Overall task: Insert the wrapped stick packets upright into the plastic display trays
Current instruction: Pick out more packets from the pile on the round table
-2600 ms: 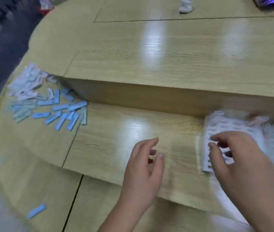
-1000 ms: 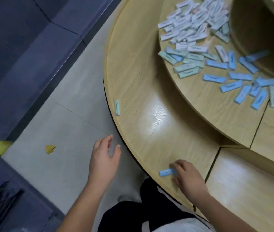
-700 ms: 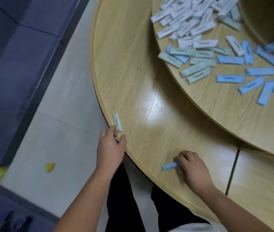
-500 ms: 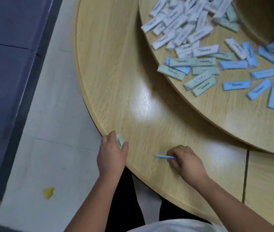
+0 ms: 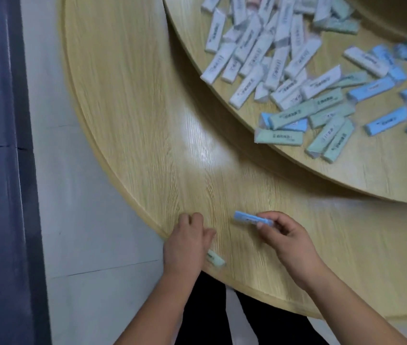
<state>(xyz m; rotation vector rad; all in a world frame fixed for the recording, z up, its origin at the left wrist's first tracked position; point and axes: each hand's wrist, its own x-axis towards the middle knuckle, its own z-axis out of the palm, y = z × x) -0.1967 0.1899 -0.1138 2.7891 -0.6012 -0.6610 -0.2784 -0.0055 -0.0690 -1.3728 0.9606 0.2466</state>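
Gathering stray packets looks like the step in hand, not the insertion itself. The right hand (image 5: 288, 239) pinches a blue stick packet (image 5: 249, 218) between thumb and fingertips, holding it roughly level just above the lower tier of the round wooden surface (image 5: 135, 108). The left hand (image 5: 185, 242) sits at the rim of that tier with its fingers curled. A pale green stick packet (image 5: 215, 259) pokes out from under its palm, so it seems to be gripped, though motion blur keeps me from being sure how.

The main supply lies well apart from both hands: a loose heap of packets (image 5: 284, 58) in white, green and blue, all lying flat and overlapping on the raised upper tier (image 5: 371, 175).

No plastic display tray shows in this view, so nothing can be said of which slots are filled or free. By my reckoning, the next move calls for carrying the two held packets to wherever the trays sit. Each one then has to be turned from level to upright and lined up end-first with an open slot. The slick wrappers may slip if held only by a light pinch.
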